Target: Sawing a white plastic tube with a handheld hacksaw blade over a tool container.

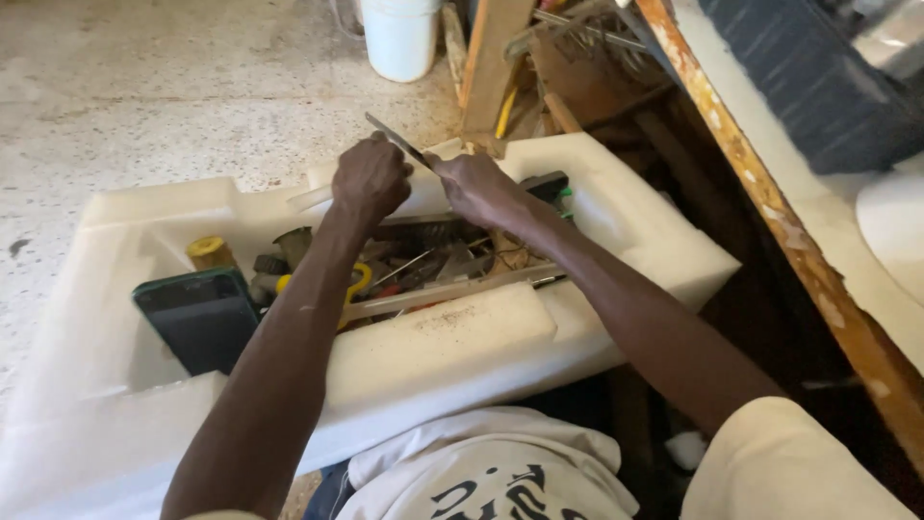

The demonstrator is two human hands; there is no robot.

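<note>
A thin dark metal blade [393, 139], like a file or saw blade, is held over the far rim of a white foam box [452, 351]. My left hand [370, 179] is closed around its near end. My right hand [476, 188] pinches the blade just to the right of the left hand. Both forearms reach out over the box. Inside the box lies a jumble of tools [423, 265], a yellow-handled tool [358, 281] under my left forearm, and a long pale strip [452, 289] laid across.
A dark phone with a green edge [197, 313] leans in the box's left part, beside a yellow-capped cylinder [209, 252]. A white bucket [398, 37] stands on the speckled floor beyond. Wooden boards [491, 63] and a paint-flecked wooden beam [770, 212] rise on the right.
</note>
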